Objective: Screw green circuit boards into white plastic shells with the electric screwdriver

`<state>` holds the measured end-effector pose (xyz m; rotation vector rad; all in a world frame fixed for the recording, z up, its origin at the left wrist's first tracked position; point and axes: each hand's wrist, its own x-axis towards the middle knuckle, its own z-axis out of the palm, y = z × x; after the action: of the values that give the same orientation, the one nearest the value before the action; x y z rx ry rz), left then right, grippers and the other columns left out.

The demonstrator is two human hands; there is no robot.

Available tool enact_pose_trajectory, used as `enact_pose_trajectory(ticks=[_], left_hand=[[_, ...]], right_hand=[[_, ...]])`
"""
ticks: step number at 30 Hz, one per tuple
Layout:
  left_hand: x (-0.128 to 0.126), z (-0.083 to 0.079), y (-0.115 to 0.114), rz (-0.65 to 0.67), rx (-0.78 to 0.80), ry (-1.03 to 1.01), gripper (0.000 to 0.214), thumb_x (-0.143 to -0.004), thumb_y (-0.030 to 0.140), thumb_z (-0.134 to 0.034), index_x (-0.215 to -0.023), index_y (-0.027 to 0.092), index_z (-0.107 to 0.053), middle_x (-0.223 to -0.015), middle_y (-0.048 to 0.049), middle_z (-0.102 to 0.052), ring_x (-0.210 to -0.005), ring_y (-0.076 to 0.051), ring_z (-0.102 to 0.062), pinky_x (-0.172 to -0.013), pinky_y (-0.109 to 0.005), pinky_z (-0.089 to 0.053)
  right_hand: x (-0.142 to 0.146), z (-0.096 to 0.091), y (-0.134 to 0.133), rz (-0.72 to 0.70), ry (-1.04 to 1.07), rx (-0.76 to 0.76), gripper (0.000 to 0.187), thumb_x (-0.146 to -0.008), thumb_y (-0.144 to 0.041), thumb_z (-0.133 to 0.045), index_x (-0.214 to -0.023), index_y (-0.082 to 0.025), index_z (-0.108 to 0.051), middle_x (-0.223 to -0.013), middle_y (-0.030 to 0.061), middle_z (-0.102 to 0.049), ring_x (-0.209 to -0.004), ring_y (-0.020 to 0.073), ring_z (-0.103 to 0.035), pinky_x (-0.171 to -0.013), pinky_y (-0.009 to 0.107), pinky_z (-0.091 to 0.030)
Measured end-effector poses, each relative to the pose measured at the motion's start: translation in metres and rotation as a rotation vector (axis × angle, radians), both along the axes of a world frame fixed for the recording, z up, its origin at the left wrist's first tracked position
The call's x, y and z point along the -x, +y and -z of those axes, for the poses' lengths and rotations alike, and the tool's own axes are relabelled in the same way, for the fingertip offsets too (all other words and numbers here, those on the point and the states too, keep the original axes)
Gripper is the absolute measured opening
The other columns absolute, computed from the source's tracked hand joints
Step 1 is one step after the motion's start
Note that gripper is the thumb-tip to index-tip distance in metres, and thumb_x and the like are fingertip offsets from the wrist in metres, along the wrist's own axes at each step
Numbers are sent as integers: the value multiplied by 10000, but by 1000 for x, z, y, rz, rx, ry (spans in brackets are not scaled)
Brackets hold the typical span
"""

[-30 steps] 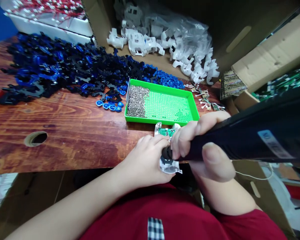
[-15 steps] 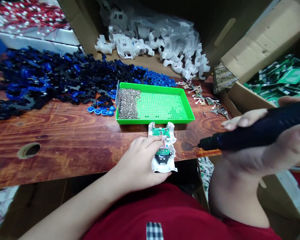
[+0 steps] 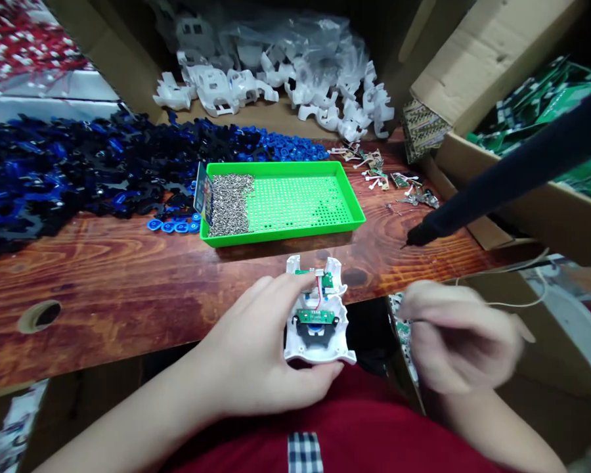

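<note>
My left hand point(image 3: 256, 348) is closed around a white plastic shell point(image 3: 318, 322) at the near table edge, thumb under it and fingers on its left side. Small green circuit boards and a red wire sit inside the shell. My right hand point(image 3: 463, 338) hovers to the right of the shell, blurred by motion, fingers stretched towards it and nothing in them. A dark electric screwdriver point(image 3: 502, 177) hangs slanted above the right side of the table, tip down and apart from both hands.
A green perforated tray point(image 3: 276, 235) lies behind the shell, with a heap of screws point(image 3: 226, 203) at its left end. Blue and black parts point(image 3: 69, 171) cover the left, white shells point(image 3: 276, 85) the back. A cardboard box point(image 3: 546, 203) of green boards stands right.
My right hand has let go of the screwdriver and dropped towards the shell; the screwdriver has swung up and right. My left hand has pulled the shell nearer to me.
</note>
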<state>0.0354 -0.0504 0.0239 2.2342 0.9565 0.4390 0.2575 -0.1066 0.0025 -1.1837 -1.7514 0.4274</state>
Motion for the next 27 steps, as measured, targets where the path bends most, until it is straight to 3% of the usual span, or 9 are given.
enact_pose_trajectory(ticks=[5, 10, 16, 27], left_hand=[[-7, -9, 1, 36, 2, 0, 598, -667, 375, -646, -1193, 234, -398, -1142, -28, -602, -1002, -210, -580, -859, -330, -460], [-7, -7, 0, 18, -43, 21, 703, -656, 401, -647, -1265, 219, -346, -1220, -55, -569, -1057, -240, -565, -896, -356, -456], [-7, -7, -6, -9, 15, 68, 868, -658, 437, -624, -1378, 167, -221, -1299, -96, -509, -1112, -274, -530, -940, -398, -444], [-5, -3, -12, 41, -89, -16, 977, -665, 461, -621, -1417, 178, -64, -1187, -102, -569, -1026, -282, -558, -854, -398, -471]], right_hand=[[6, 6, 7, -102, -106, 12, 264, -743, -306, -627, -979, -218, -549, -933, 72, -619, -835, 191, -626, -656, 310, -538], [8, 16, 6, -229, -199, -21, 365, -726, -148, -603, -1073, -187, -497, -915, 71, -619, -844, 163, -604, -707, 292, -526], [12, 22, 7, -199, -263, -130, 276, -776, -197, -580, -1040, -187, -502, -883, 70, -635, -824, 161, -624, -662, 276, -531], [11, 21, 4, -177, -215, -215, 217, -780, -143, -557, -989, -190, -520, -823, 47, -639, -758, 135, -630, -608, 232, -524]])
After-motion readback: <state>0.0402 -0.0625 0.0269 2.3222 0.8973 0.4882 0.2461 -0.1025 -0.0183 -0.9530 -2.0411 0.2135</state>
